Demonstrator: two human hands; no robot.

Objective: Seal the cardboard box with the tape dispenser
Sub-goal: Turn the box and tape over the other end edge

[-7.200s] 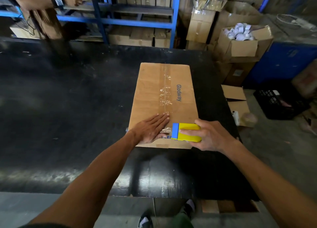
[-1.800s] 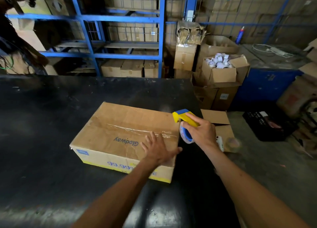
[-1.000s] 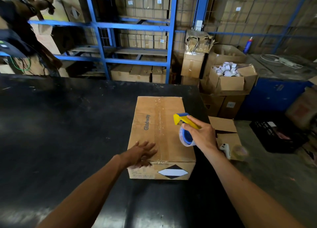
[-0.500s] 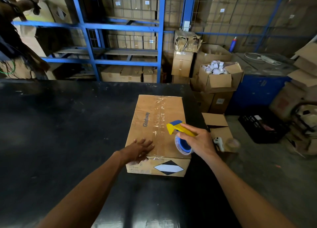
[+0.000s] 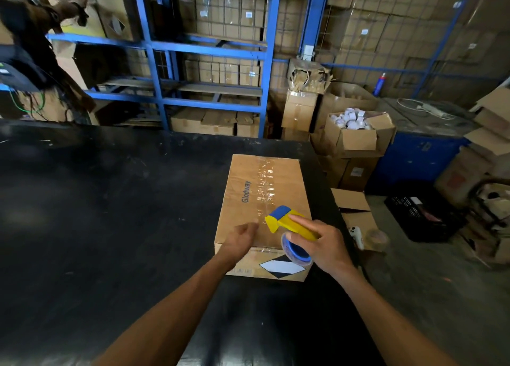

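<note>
One cardboard box point(image 5: 263, 208), rectangular, brown and printed "Glodway" in blue, is seen lying flat on the glossy black tabletop point(image 5: 110, 214) near its right edge, with a single wrinkled strip of clear tape point(image 5: 265, 185) running lengthwise down its top. One tape dispenser point(image 5: 289, 229), of yellow plastic with a blue tip and a blue-cored roll beneath, is held over the box's near end, the fingers of the right hand point(image 5: 321, 243) being wrapped around it. The left hand point(image 5: 238, 240) is blurred and rests at the near left part of the box top, its fingers loosely curled on nothing. Compared with half a second ago, the dispenser is seen closer to the near edge, its roll now over the end face bearing one black-and-white diamond label point(image 5: 281, 266), and the left hand's fingers are less spread.
</note>
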